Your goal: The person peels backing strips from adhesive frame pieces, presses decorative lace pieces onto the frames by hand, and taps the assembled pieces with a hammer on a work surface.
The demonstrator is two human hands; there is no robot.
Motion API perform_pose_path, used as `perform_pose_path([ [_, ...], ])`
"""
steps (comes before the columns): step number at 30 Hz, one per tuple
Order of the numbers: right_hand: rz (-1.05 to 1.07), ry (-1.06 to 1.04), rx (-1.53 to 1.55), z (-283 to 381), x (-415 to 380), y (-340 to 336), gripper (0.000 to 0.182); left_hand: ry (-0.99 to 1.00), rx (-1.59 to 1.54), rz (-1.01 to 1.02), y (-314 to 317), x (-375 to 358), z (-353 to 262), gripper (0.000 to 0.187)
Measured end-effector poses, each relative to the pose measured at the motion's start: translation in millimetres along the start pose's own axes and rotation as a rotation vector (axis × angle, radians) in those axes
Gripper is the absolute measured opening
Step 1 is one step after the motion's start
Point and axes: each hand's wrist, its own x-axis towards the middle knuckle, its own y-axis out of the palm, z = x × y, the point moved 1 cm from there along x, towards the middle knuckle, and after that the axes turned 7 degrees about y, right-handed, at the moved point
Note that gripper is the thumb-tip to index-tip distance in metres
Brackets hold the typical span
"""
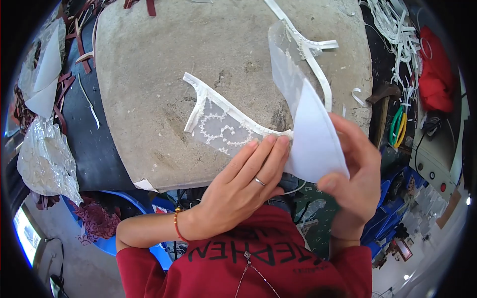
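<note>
A white bra [224,124] with sheer, embroidered lace and narrow trim lies across a worn beige work board. My left hand [251,174], wearing a ring and a beaded bracelet, rests with fingers stretched flat over the lower edge of the lace near the middle. Its thumb is partly hidden. At its right, my right hand [355,169] grips the edge of the smooth white cup panel [318,136] between thumb and fingers, and the panel is lifted off the board. A second sheer part [285,59] and a white strap [318,74] stretch up behind it.
The work board [149,59] has stained, worn patches. White trim strips [395,30], red cloth [435,69] and a hammer-like tool [382,93] lie at right. Clear plastic [47,154] and maroon strips [82,39] are at left, above a blue tub [107,243] holding maroon lace.
</note>
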Motion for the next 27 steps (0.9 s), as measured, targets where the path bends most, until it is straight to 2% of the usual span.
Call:
perform_pose_path([
  [2,-0.102,0.095,0.039,9,7,-6,0.062,0.039,-0.011,0.037,-3,-1,5,0.061],
  [3,-0.063,0.049,0.104,9,11,-9,0.057,0.044,-0.016,0.044,-4,-1,6,0.062],
  [5,-0.014,0.085,0.069,10,20,-11,0.049,0.064,-0.023,0.058,-5,-1,8,0.064],
  [7,0.004,0.258,-0.141,16,26,-11,0.042,0.067,-0.069,0.062,-6,-1,12,0.065],
  [10,0.004,0.367,-0.12,10,26,-15,0.037,0.1,-0.093,0.066,-9,-3,19,0.065],
  [16,-0.067,0.287,0.017,-10,9,-10,0.031,0.227,-0.128,0.159,-19,-1,37,0.064],
  [23,-0.214,0.26,-0.057,-16,0,3,0.029,0.332,-0.02,0.186,-26,3,44,0.062],
  [25,-0.265,0.232,-0.064,-21,-2,8,0.028,0.23,0.014,0.172,-26,5,32,0.059],
  [27,-0.298,0.04,-0.215,-35,-2,10,0.03,0.116,0.061,0.183,-20,11,11,0.054],
])
